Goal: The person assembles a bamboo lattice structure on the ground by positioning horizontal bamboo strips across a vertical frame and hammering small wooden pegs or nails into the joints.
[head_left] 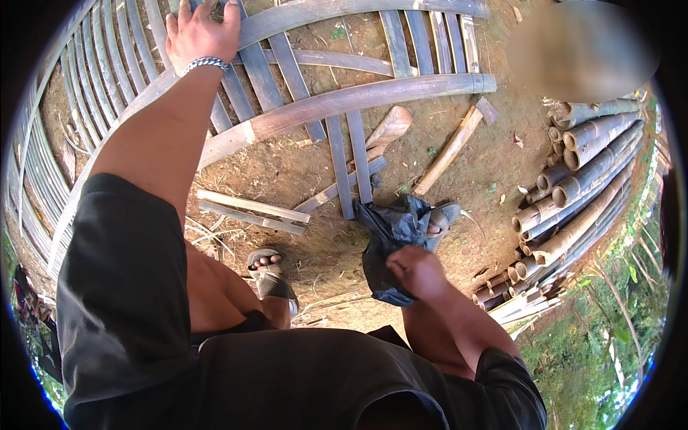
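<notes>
My left hand (203, 36), with a chain bracelet at the wrist, rests at the top on a lattice of bamboo strips (261, 77), fingers spread. Its fingertips are partly cut off by the picture's edge. Lower and to the right, my right hand (419, 272) is closed on a crumpled black plastic bag (387, 247). The bag hangs in front of my right foot and partly covers it. A curved bamboo rail (344, 105) crosses the lattice between my hands, and two strip ends (349, 165) reach down close to the bag.
A hammer-like tool (451, 154) with a wooden handle lies on the dirt beyond the bag. Nearby is a rounded wooden piece (390, 127). Cut bamboo strips (254, 208) lie before my left sandal (271, 276). Stacked bamboo poles (573, 190) stand right, beside greenery.
</notes>
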Available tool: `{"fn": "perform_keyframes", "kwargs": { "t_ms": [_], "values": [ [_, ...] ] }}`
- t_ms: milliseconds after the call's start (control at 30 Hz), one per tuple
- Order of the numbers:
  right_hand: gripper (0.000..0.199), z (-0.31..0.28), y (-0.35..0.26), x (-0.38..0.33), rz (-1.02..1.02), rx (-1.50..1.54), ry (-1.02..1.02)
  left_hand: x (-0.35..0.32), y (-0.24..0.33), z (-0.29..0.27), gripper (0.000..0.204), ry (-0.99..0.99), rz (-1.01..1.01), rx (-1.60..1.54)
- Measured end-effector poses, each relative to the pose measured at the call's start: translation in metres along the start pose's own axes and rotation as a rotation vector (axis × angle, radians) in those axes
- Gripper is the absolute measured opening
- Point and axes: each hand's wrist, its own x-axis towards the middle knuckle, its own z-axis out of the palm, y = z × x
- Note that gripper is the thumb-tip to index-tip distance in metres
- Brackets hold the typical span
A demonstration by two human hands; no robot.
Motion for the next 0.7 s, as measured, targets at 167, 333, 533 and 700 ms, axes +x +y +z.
{"fn": "perform_keyframes", "kwargs": {
  "t_ms": [167, 333, 533, 700],
  "values": [
    [0.014, 0.051, 0.029, -0.019, 0.423, -0.167, -0.001, 0.002, 0.001, 0.006, 0.043, -0.006, 0.027, 0.03],
    [0.016, 0.005, 0.04, 0.02, 0.481, 0.11, 0.318, 0.009, -0.025, 0.025, 0.061, -0.006, 0.056, 0.141],
    [0.019, 0.0, 0.049, 0.021, 0.573, 0.213, 0.295, 0.013, -0.033, 0.046, 0.071, 0.015, 0.07, 0.132],
    [0.025, 0.049, 0.043, 0.031, 0.683, -0.117, 0.074, 0.015, -0.042, 0.049, 0.068, 0.041, 0.085, 0.174]
  ]
}}
